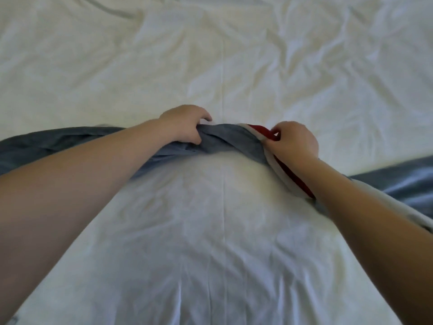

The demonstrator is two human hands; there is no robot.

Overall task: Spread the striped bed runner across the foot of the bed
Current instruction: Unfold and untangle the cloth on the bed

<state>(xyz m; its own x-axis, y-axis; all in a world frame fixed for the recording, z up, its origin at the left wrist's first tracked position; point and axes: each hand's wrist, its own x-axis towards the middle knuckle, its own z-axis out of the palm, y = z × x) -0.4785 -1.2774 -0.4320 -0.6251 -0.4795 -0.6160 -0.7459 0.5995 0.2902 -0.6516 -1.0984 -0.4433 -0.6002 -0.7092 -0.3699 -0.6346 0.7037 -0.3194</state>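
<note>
Your left hand [185, 125] has its fingers curled round the bunched blue cloth of the striped bed runner [230, 139]. Your right hand [295, 140] pinches the edge carrying the red and white stripes, close beside the left. The runner lies across the white bed sheet [222, 231] as a roped, twisted band. It enters from the left under your left forearm, rises in an arch to your two hands near the centre seam, and falls away under your right forearm to a flatter blue stretch at the right edge.

Risks, as judged: with both grips so near together, drawing the hands apart may tighten the twist rather than open it, leaving the stripes folded inward. A pull on one side only would likely drag the band askew across the bed. The sheet beneath is already creased, and hauling the runner over it could ruck it further. Your forearms rest on the cloth and may pin it as you spread.

No brand, label or legible writing shows on the runner or the sheet.
</note>
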